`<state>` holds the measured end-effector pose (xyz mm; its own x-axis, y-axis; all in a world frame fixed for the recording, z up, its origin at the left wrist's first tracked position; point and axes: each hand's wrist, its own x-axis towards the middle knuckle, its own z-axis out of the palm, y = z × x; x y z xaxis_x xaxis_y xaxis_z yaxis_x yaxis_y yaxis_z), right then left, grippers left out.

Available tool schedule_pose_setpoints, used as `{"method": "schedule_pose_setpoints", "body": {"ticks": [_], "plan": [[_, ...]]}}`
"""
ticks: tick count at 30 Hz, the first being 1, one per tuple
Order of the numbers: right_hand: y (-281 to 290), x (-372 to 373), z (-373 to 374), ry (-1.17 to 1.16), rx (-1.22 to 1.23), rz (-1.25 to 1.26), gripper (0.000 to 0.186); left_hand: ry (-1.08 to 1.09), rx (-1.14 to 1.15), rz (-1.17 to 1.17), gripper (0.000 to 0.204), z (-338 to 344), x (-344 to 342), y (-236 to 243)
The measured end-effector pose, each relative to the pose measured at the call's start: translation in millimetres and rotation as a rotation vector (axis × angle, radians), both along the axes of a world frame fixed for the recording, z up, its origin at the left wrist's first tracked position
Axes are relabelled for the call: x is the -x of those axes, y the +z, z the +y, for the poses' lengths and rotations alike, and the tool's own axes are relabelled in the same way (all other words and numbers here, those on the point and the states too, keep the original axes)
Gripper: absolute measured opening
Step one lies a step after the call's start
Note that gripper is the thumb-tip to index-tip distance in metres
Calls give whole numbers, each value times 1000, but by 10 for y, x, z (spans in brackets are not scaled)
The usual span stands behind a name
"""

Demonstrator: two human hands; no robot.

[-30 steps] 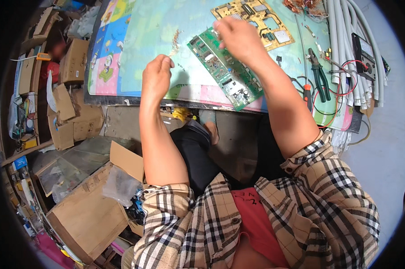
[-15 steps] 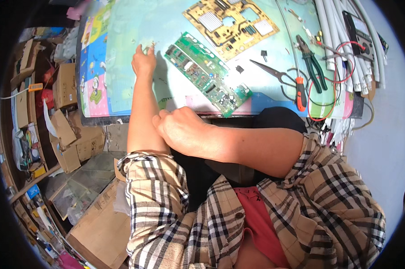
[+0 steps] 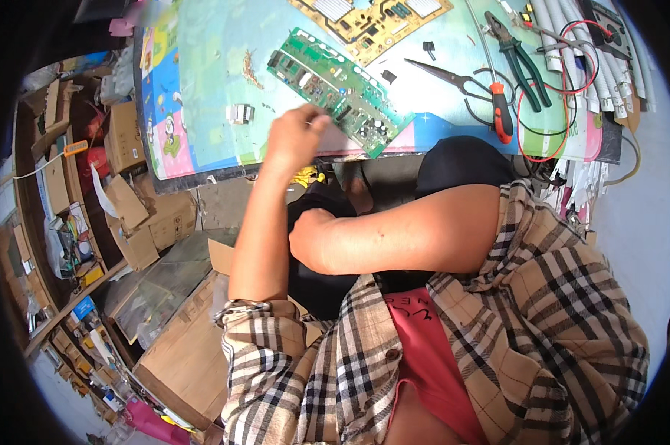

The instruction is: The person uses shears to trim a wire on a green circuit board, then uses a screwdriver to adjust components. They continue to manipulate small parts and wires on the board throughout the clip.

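Observation:
My left hand [image 3: 296, 137] hovers over the table's front edge, left of a long green circuit board [image 3: 327, 89]. Its fingers are curled together, and anything inside them is hidden. Lower down, my right hand [image 3: 310, 236] is closed in a fist beside my left forearm, over my lap. Its fingertips are turned away, so what it holds, if anything, does not show. A small silver-white block [image 3: 239, 113] lies left of my left hand. Behind that block is a little heap of thin brownish bits [image 3: 250, 69].
Beyond the green board lies a tan circuit board [image 3: 368, 44]. To the right are scissors [image 3: 454, 80], an orange-handled screwdriver [image 3: 501, 115], green-handled pliers [image 3: 524, 63], red and black test leads [image 3: 565, 104] and white tubes [image 3: 572, 67]. Cardboard boxes [image 3: 149, 222] stand on the left.
My left hand has drawn back from the far left of the table toward me, its fingers now curled. The silver-white block now shows. My right hand sits lower, and the view has shifted slightly.

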<state>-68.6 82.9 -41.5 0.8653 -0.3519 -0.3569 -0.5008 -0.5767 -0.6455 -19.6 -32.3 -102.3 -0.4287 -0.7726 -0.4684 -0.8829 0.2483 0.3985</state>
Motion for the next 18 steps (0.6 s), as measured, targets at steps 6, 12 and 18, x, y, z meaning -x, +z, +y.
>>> {"method": "schedule_pose_setpoints", "body": {"ticks": [6,12,18], "plan": [[-162,-168,196,275,-129,228,36,89,-37,52,16,426,383,-186],[-254,-216,147,362,-97,315,39,29,-50,90,18,329,330,-437],[-278,-231,125,363,-108,300,38,-10,-86,51,16,343,305,-366]]}}
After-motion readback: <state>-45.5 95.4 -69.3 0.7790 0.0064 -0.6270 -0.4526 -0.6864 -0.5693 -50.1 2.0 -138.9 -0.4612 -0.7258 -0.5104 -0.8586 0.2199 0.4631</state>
